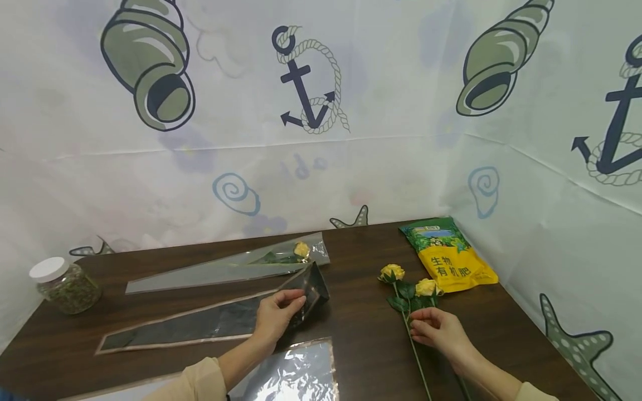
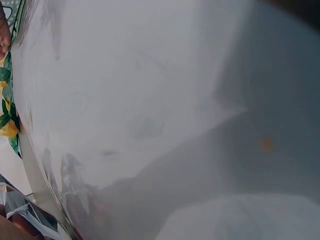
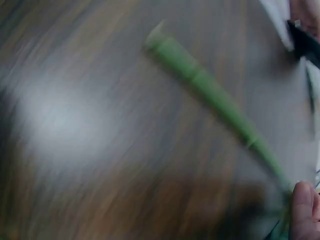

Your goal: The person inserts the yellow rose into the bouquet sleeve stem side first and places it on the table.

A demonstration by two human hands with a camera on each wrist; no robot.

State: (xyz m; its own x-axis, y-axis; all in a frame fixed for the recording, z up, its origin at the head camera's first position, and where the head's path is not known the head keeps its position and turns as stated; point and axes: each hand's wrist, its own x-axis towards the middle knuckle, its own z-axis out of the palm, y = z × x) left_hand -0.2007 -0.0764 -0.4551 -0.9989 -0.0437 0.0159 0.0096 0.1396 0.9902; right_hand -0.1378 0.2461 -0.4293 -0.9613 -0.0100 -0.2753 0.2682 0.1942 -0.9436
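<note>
In the head view my left hand (image 1: 278, 314) pinches the wide end of a dark flower sleeve (image 1: 215, 317), lifting that end off the table. My right hand (image 1: 443, 334) pinches a yellow rose (image 1: 426, 287) just under its bloom. A second yellow rose (image 1: 391, 273) lies just left of it, its long stem running toward the front edge. In the right wrist view the held rose's green stem (image 3: 205, 87) stretches out, blurred, from my fingertips (image 3: 302, 205). Farther back lies a clear sleeve (image 1: 200, 274) with another yellow rose (image 1: 301, 250) inside.
A silvery, shiny sleeve (image 1: 306, 370) lies at the front of the dark wooden table (image 1: 361, 334). A green and yellow bag (image 1: 451, 259) stands at the back right, near the cloth wall. At the left is a white-lidded jar (image 1: 70, 289) of dried greenish bits.
</note>
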